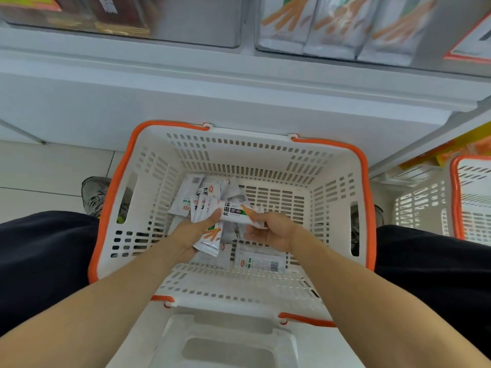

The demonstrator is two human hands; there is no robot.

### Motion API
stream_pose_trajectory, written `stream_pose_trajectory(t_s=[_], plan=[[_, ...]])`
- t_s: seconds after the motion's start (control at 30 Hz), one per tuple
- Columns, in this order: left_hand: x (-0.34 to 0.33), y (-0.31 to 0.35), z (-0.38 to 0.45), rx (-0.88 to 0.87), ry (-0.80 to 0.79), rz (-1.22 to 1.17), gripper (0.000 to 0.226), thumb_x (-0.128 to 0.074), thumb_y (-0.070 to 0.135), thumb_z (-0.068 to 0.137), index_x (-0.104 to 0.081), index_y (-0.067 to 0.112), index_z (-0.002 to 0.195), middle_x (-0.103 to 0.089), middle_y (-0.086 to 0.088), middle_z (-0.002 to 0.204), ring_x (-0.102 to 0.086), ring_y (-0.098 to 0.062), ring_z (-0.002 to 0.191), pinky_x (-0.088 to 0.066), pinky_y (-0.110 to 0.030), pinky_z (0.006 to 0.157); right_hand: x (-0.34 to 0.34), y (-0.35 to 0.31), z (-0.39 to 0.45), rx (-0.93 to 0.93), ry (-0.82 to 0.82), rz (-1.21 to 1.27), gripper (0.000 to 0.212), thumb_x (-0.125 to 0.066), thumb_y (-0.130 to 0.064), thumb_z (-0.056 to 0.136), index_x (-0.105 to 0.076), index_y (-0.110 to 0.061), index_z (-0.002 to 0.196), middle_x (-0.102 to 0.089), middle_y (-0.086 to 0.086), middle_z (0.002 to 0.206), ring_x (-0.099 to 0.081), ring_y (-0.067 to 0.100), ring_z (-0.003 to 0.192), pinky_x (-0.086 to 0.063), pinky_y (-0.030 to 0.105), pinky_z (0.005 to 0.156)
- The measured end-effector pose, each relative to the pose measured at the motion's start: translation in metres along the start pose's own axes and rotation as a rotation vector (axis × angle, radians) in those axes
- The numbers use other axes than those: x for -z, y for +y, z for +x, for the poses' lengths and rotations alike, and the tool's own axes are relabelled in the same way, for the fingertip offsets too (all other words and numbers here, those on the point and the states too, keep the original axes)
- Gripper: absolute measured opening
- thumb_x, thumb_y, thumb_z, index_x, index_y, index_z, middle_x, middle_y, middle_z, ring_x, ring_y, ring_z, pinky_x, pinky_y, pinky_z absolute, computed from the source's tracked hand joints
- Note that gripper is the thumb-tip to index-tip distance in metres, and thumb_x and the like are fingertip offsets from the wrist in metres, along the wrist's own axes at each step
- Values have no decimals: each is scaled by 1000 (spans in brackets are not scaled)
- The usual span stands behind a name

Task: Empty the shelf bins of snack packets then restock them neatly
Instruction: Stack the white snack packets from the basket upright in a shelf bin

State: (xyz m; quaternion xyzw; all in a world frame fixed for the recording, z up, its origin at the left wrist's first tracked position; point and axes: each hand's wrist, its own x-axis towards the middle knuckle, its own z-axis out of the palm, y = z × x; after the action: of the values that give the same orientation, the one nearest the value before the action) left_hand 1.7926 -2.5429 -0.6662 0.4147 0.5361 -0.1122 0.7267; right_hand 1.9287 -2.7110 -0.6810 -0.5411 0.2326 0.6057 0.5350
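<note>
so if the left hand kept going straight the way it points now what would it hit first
Most likely the loose snack packets heaped on the basket floor just beyond the left hand, which already grips a fanned bundle of packets. Past them is the basket's far wall. Depth is hard to judge.

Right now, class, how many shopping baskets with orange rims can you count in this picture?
2. One basket sits on the floor between the person's legs, holding snack packets. A second basket is at the right edge, only partly in view. Others may lie outside the frame.

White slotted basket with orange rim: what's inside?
White slotted basket with orange rim holds loose white snack packets; left hand and right hand grip some. Hands cover part of the pile.
</note>
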Motion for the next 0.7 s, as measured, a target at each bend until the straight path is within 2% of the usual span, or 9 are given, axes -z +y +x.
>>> stream_pose_trajectory(t_s=[0.1, 0.13, 0.2, 0.27, 0.4, 0.47, 0.57, 0.63, 0.7], plan=[[-7, -3, 1, -27, 44, -46, 68, -93, 40, 54, -70, 8, 109, -76, -13, 104, -74, -28, 91, -61, -44, 82, -19, 13, -3, -72, -81, -108, 29, -67, -19, 96, -64, -1, 118, -69, 12, 94, -70, 21, 77, -62, 38, 78], [-9, -4, 0, -31, 49, -59, 70, -93, 38, 53, -70, 7, 112, -75, -15, 107, -73, -30, 93, -60, -46, 83, -26, 18, -5, -83, -104, -205, 26, -68, -23, 96, -66, -4, 112, -70, 10, 92, -70, 20, 78, -60, 36, 77], [-6, -7, 4, -31, 77, -33, 67, -93, 26, 60, -68, 3, 117, -75, -16, 105, -74, -32, 93, -61, -44, 76, -36, 23, -6, -87, -184, -430, 27, -72, -32, 93, -67, -9, 104, -70, 6, 90, -69, 18, 79, -56, 30, 72], [-3, -8, 6, -19, 96, 20, 53, -88, 12, 72, -67, 1, 119, -75, -18, 102, -74, -34, 89, -61, -43, 68, -35, 21, -5, -72, -222, -660, 33, -75, -36, 90, -68, -9, 107, -71, 6, 98, -68, 17, 82, -55, 29, 72], [8, -9, 7, -2, 75, 175, 29, -83, 9, 79, -71, 7, 105, -75, -16, 98, -72, -32, 88, -60, -49, 76, -1, 12, 2, 126, 46, -1395, 48, -76, -36, 87, -63, -12, 127, -66, 4, 122, -63, 20, 107, -52, 33, 94], [13, -11, 9, 18, 64, 204, 30, -84, 8, 78, -70, 7, 105, -76, -15, 95, -73, -31, 84, -61, -44, 72, 19, 18, 2, 156, 139, -1685, 55, -80, -34, 83, -58, -14, 129, -61, 3, 123, -59, 23, 112, -50, 33, 94], [15, -14, 13, 40, 53, 232, 39, -87, 12, 76, -71, 6, 111, -76, -16, 98, -74, -33, 87, -62, -46, 73, 38, 36, 6, 83, 169, -1826, 42, -81, -29, 80, -59, -15, 112, -61, 4, 108, -60, 22, 97, -54, 33, 80], [13, -12, 11, 41, 47, 240, 38, -87, 15, 76, -72, 7, 110, -76, -16, 100, -73, -35, 93, -60, -53, 81, 40, 41, 7, 56, 203, -1828, 28, -76, -24, 81, -59, -15, 101, -61, 4, 100, -60, 21, 86, -51, 30, 70], [9, -9, 9, 21, 65, 217, 33, -85, 13, 77, -71, 9, 106, -76, -16, 101, -72, -36, 95, -58, -55, 85, 35, 35, 3, 8, 195, -1759, 25, -74, -23, 80, -60, -14, 98, -62, 4, 96, -60, 19, 79, -51, 30, 66]])
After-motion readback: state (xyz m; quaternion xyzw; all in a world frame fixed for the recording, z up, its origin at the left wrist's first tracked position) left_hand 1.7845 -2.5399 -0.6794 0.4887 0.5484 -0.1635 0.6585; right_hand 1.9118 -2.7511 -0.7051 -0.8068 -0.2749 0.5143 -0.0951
